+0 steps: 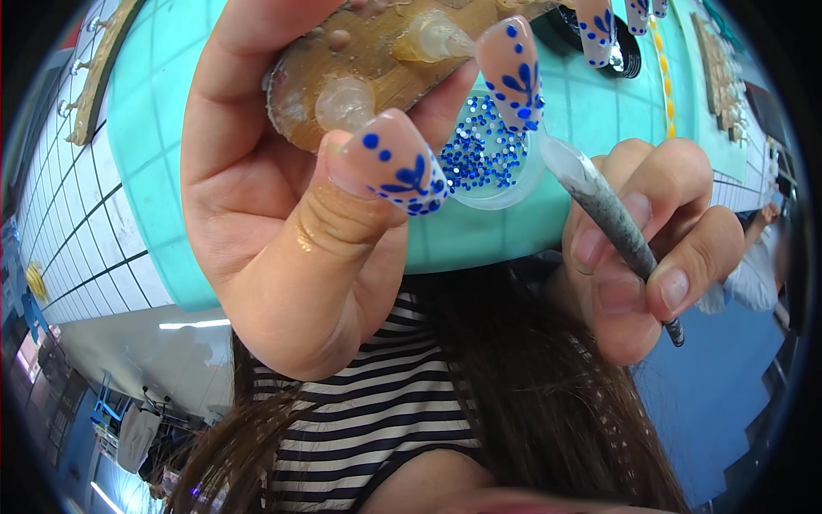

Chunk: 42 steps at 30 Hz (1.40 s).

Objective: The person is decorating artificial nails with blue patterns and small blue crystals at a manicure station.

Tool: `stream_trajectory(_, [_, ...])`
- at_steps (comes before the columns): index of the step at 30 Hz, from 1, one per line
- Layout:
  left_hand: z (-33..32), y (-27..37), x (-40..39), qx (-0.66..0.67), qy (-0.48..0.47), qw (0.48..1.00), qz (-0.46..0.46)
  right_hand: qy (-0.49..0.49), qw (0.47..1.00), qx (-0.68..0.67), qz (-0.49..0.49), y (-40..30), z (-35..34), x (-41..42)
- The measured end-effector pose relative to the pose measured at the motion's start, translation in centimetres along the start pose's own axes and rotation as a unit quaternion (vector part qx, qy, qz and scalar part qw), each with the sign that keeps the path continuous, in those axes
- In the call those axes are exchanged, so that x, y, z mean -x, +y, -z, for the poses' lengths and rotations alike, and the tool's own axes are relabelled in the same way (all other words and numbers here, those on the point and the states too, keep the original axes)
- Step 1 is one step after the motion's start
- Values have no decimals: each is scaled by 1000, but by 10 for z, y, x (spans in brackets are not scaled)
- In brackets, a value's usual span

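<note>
My left hand (276,276) grips a brown nail display board (366,61) with translucent rounded stands (345,103) on it. Beside my left thumb is a pinkish false nail (398,164) painted with blue dots and a leaf motif. A second false nail (512,70) with the same pattern points down over a clear round dish (533,177) of blue and silvery rhinestones (481,154). More painted nails (596,32) show at the top. My right hand (620,289) pinches a dark, speckled pencil-like tool (610,212), its pale tip just below the second nail.
A turquoise mat (160,199) covers part of the white grid-patterned table (83,238). A black round container (629,58) and a yellow-beaded strip (664,77) lie beyond the dish. Racks stand left (96,83) and right (716,70). Another person (754,270) is at far right.
</note>
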State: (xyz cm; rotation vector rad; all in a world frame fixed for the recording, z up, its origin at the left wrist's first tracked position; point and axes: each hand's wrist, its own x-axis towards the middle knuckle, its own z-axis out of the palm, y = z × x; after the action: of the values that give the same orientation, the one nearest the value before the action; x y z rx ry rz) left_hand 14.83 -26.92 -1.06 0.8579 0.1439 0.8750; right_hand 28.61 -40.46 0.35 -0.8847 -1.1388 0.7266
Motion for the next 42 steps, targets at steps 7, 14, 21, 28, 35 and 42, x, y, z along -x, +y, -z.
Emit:
stream_trajectory(7, [-3,0,3,25,26,999,9,26,997,54,41,2,-15,-3])
stream_trajectory(14, [-2,0,2,37,20,999,11,30,998,55,15,-2,-9,0])
stream_trajectory(21, [-5,0,2,27,36,999,5,22,999,36,-8,-2,-6,2])
stream_trajectory(28, [-6,0,4,22,44,999,0,16,1000,13,-4,-1,-5,0])
stream_trajectory(35, [-7,3,2,-12,30,999,11,-8,1000,-26,3,1,-5,-2])
stream_trajectory(42, [0,2,0,9,-3,1000,20,81,996,39,-9,-2,-11,2])
